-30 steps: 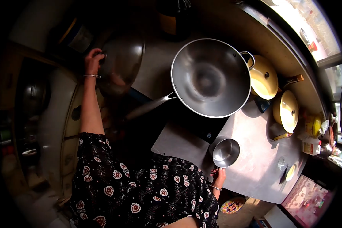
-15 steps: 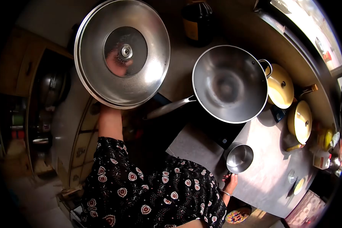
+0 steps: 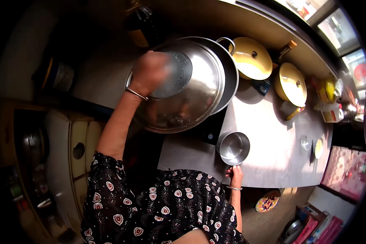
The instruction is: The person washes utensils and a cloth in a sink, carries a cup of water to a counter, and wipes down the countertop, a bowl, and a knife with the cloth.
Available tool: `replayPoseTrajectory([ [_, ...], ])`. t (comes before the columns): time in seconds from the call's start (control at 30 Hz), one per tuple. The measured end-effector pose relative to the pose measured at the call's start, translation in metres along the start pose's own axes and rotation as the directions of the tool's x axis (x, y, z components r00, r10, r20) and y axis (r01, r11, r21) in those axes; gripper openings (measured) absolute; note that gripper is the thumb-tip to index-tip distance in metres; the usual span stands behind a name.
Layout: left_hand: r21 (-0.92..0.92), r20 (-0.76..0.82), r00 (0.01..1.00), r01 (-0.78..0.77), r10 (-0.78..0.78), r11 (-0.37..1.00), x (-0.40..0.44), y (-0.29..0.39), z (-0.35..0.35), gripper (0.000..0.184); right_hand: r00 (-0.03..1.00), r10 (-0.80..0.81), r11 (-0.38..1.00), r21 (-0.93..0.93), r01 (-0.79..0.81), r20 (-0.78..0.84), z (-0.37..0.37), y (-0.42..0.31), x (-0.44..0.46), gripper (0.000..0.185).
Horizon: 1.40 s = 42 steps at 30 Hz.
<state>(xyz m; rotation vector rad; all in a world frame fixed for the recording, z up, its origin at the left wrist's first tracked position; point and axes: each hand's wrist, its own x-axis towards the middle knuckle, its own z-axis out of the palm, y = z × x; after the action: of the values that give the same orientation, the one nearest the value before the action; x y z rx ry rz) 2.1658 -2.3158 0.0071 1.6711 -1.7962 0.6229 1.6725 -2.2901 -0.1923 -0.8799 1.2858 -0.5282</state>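
Note:
My left hand [image 3: 149,72], somewhat blurred, is closed at the centre of a large steel lid [image 3: 197,99] with a dark glass middle; the knob is hidden under my fingers. The lid lies over most of a grey wok [image 3: 230,67], tilted and off to the left, so the wok's right side and loop handle show. Whether lid and rim touch, I cannot tell. Lower right, my right hand [image 3: 236,175] grips the short handle of a small steel saucepan [image 3: 234,148], which appears to hold nothing.
A black cooktop [image 3: 211,132] sits under the wok on the grey counter [image 3: 268,158]. Two yellow lidded pots, one a yellow pot [image 3: 252,61] and the other a yellow pot [image 3: 290,85], stand at the right. A dark bottle [image 3: 140,30] is at the back left.
My left hand has swung the lid from upright at the left, its underside towards me, down over the wok. My view has turned; my right hand stays on the saucepan.

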Motion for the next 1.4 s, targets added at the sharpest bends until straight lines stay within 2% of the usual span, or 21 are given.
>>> replayPoseTrajectory([
  [0.13,-0.012,0.149,0.987,0.060,-0.058,0.998,0.002,0.018,0.049,0.014,0.999,0.042,0.999,0.024,-0.041,-0.028,0.004,-0.002,-0.004,0.019],
  [0.2,0.035,0.186,0.969,0.159,-0.163,0.987,-0.003,0.018,0.070,0.017,0.999,0.039,0.999,0.035,-0.038,-0.020,0.004,0.000,-0.005,0.019],
  [0.3,0.085,0.238,0.953,0.173,-0.189,0.981,0.000,0.024,0.080,0.020,0.999,0.041,0.998,0.053,-0.040,-0.017,0.004,0.003,-0.013,0.019],
  [0.8,0.031,0.107,0.981,0.159,-0.162,0.987,0.009,0.031,0.103,0.022,0.999,-0.003,0.999,0.054,0.006,-0.054,0.015,0.000,-0.011,0.020],
  [0.83,0.082,0.208,0.958,0.187,-0.200,0.979,0.011,0.033,0.100,0.023,0.998,0.000,0.999,0.046,0.003,-0.070,0.014,0.000,-0.013,0.021],
  [0.9,0.104,0.200,0.939,0.263,-0.279,0.959,0.018,0.054,0.100,0.035,0.997,-0.029,0.999,0.042,0.033,-0.078,0.011,-0.006,-0.018,0.022],
  [0.97,0.157,0.155,0.892,0.403,-0.425,0.902,0.041,0.095,0.074,0.050,0.995,-0.008,0.998,0.064,0.015,-0.097,0.004,-0.006,-0.025,0.023],
  [1.03,0.122,0.055,0.932,0.350,-0.358,0.929,0.034,0.115,0.078,0.052,0.991,0.013,0.997,0.077,-0.003,-0.133,0.002,-0.002,-0.031,0.025],
  [1.07,0.034,0.010,0.947,0.321,-0.322,0.946,0.033,0.133,0.076,0.049,0.989,-0.013,0.997,0.073,0.024,-0.146,0.001,0.003,-0.037,0.025],
  [1.2,-0.380,0.170,0.974,0.205,-0.150,0.902,-0.019,0.195,0.120,0.042,0.971,-0.044,0.988,0.136,0.078,-0.235,-0.015,0.021,-0.050,0.023],
  [1.23,-0.432,0.276,0.957,0.208,-0.091,0.877,-0.027,0.218,0.122,0.042,0.965,-0.048,0.983,0.158,0.091,-0.256,-0.020,0.022,-0.058,0.023],
  [1.3,-0.470,0.474,0.880,0.225,0.030,0.853,-0.043,0.264,0.129,0.044,0.955,-0.030,0.970,0.222,0.099,-0.297,-0.033,0.026,-0.071,0.023],
  [1.4,-0.375,0.742,0.663,0.283,0.102,0.883,-0.096,0.323,0.169,0.058,0.936,-0.028,0.958,0.257,0.125,-0.351,-0.066,0.034,-0.092,0.023],
])
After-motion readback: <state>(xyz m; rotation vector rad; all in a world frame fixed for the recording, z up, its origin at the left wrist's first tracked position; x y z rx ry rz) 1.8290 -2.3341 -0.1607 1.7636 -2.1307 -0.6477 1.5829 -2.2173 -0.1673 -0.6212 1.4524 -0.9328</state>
